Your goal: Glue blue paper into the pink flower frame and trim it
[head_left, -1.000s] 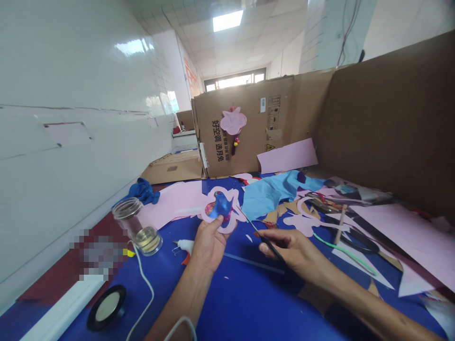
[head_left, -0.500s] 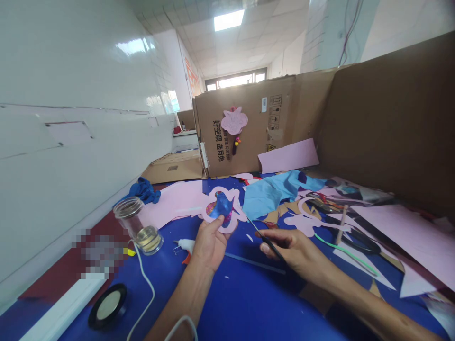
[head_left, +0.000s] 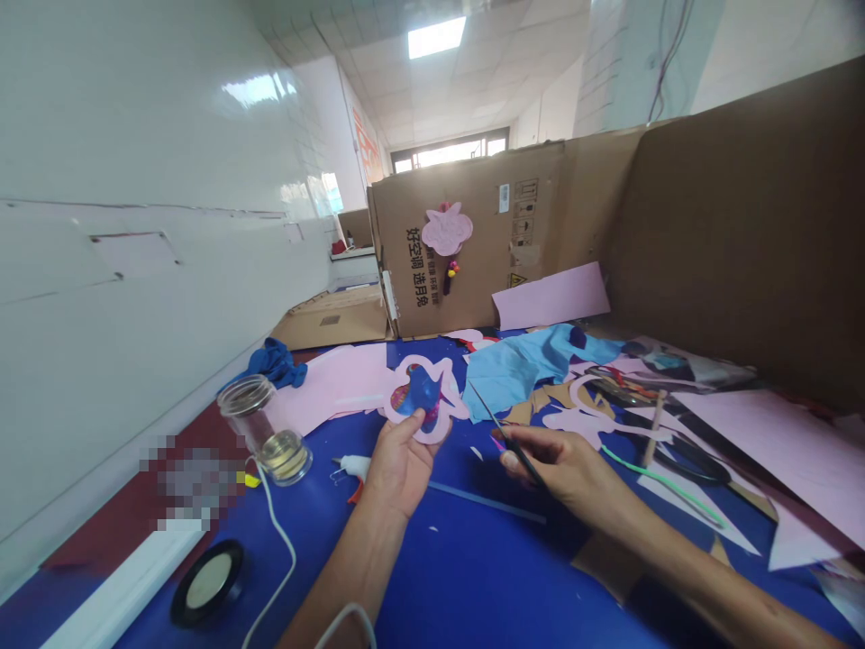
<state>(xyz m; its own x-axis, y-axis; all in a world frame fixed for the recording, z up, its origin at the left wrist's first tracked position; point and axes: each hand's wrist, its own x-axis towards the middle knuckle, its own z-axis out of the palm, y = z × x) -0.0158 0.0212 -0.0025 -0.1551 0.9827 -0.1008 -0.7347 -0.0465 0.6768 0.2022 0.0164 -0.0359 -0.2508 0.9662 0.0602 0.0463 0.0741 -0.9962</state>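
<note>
My left hand [head_left: 405,460] pinches a pink flower-shaped paper cutout [head_left: 446,419], thumb on top. Shiny blue and multicoloured material [head_left: 424,389] shows inside its outline. To the right, my right hand [head_left: 560,469] is closed around a slim, dark-handled pointed tool [head_left: 517,451]; its exact kind is unclear. The tool's tip points up and left, just apart from the cutout. A small purple scrap [head_left: 498,441] shows by my right fingertips. Beneath my left wrist, a white and orange glue gun [head_left: 352,466] lies partly hidden.
A glass jar [head_left: 274,433] stands left, near a black tape roll [head_left: 208,584] and white cable [head_left: 276,523]. Light blue cloth [head_left: 517,370] lies behind my hands. Pink paper [head_left: 777,451] and scraps spread right. Cardboard [head_left: 487,243] walls the back, bearing a pink flower [head_left: 447,230].
My right hand and the tool have drawn slightly right, away from the cutout's edge. A small purple scrap now shows at the right fingertips. My left hand stays nearly still.
</note>
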